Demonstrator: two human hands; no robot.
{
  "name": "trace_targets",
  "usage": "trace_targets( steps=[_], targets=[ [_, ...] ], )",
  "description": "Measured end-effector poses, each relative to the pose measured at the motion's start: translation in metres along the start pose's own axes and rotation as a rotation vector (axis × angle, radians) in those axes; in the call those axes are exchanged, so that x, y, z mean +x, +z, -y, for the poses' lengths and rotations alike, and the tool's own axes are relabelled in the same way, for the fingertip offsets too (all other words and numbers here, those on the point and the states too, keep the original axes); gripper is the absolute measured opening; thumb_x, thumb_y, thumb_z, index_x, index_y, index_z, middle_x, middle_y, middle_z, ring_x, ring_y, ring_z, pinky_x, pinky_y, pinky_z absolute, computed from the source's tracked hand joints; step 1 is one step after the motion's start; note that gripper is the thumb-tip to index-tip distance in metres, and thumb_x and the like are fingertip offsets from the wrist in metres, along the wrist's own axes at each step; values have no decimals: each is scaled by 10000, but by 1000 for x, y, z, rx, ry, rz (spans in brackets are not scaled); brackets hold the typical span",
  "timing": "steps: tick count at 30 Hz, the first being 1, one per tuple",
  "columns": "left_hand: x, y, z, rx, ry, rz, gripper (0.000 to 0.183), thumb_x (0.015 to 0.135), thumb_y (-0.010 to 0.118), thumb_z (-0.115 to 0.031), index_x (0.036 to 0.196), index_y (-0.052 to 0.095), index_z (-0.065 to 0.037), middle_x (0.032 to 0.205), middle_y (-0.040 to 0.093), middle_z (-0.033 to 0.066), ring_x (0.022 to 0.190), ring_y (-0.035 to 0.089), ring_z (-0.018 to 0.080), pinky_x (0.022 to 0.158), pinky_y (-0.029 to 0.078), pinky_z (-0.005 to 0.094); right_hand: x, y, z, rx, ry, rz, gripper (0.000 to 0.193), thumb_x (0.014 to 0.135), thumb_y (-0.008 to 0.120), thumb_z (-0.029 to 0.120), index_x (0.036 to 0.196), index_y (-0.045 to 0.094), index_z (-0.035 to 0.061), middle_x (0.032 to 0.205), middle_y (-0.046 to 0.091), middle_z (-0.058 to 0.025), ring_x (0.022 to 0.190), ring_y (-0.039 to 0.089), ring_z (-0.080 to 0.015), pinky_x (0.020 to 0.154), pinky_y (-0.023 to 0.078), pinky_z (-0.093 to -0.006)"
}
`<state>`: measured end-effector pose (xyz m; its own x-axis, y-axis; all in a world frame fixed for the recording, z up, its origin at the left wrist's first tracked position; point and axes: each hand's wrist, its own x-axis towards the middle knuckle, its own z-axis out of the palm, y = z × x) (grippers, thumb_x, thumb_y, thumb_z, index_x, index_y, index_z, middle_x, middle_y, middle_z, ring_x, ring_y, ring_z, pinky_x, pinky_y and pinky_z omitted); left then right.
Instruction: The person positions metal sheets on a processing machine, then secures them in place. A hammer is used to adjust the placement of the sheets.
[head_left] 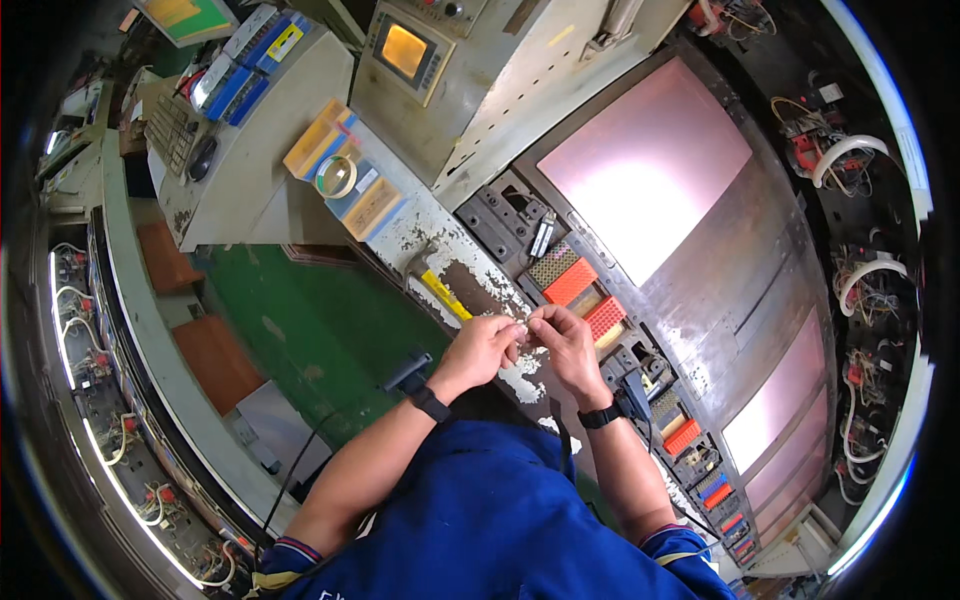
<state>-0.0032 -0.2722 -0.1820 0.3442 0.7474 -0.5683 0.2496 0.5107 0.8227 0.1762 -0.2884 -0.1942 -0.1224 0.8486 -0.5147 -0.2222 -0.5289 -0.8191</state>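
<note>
My left hand [482,350] and my right hand [567,345] meet fingertip to fingertip over the paint-chipped ledge of a machine. Both are closed in a pinch, and whatever small, pale thing lies between the fingers is too small to name. Just beyond my left hand a hammer [443,293] with a yellow handle rests on the ledge. Close to my right hand are an orange-red block with holes [604,317] and another orange-red block [570,281], set beside a perforated metal plate [551,264]. A dark band circles each wrist.
Copper-coloured sheets [650,160] lie on the metal machine bed [700,290] to the right. A roll of tape [336,177] sits on wooden trays at the ledge's far end. A control panel with a lit screen [404,50] stands behind. Green floor [280,320] shows at left; cables hang at right.
</note>
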Motion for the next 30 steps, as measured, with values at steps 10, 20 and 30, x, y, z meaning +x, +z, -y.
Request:
trace_targets(
  steps=[10,20,30],
  targets=[
    [-18,-43,23,-305,-65,-91,288,1019,547,-216,825,632,-22,628,585,28,524,531,109,495,425,265,36,34,-5,-95,88,227,150,1019,607,140,1008,623,-9,866,671,-34,772,637,-116,734,541,-275],
    [-102,-153,142,-917,-378,-562,144,952,650,-186,953,629,-43,704,584,70,575,539,165,527,430,298,138,-88,-47,-1000,-396,-472,124,921,638,85,977,678,-19,886,706,-154,794,681,-258,731,534,-368],
    [-265,-141,324,-384,-880,-434,270,885,686,-176,1113,636,-39,953,704,126,798,688,267,686,548,379,148,-73,-29,-1066,-404,-255,93,916,606,82,958,657,17,984,633,-180,916,618,-396,809,513,-454]
  ],
)
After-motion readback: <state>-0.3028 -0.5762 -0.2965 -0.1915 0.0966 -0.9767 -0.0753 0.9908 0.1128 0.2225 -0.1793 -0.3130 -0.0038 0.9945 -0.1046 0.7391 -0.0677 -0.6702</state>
